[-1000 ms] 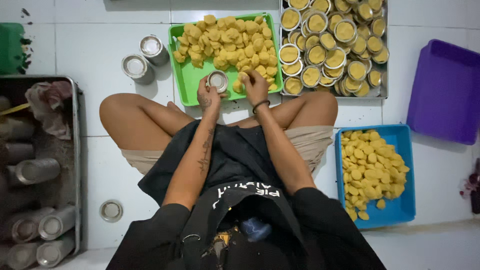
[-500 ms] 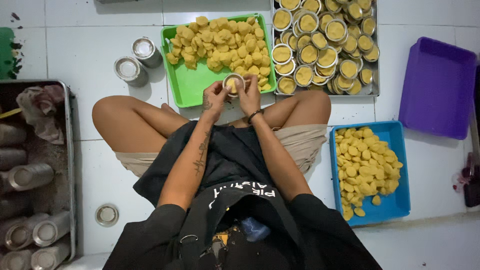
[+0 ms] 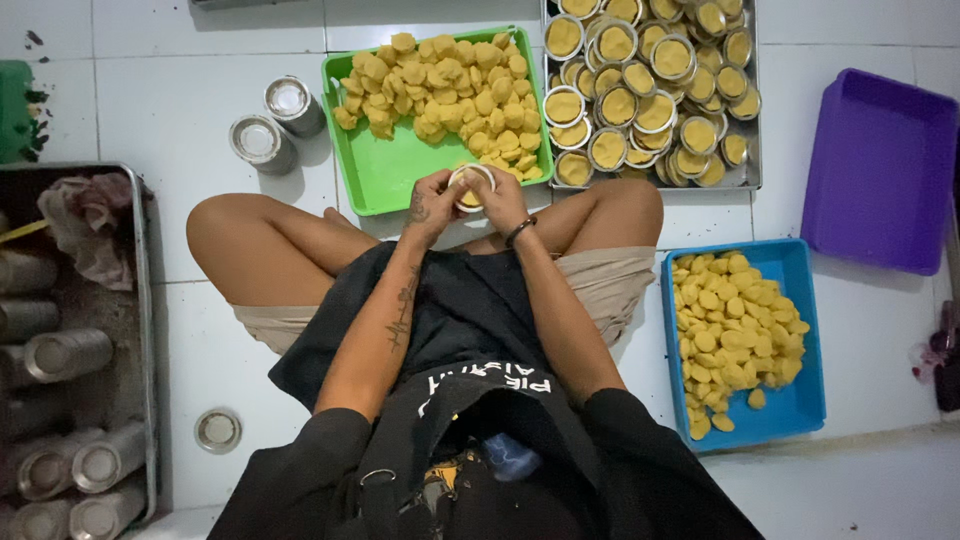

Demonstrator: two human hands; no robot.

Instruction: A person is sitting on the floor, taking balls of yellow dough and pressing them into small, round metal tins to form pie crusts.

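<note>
Left hand [image 3: 432,202] and right hand [image 3: 503,199] both clamped on a small round tin [image 3: 470,185], held just over the near edge of the green tray [image 3: 385,175]. Open mouth up, yellow dough inside, squarely between both palms, neither nearer.

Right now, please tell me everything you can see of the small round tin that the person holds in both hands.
The small round tin is a shallow, silver-coloured metal cup with a thin pale rim. Yellow dough fills it. It faces up towards the camera, just in front of the green tray, above the white tiled floor. The left hand holds its left side and the right hand its right side, fingers curled around the rim. Its underside is hidden.
</note>
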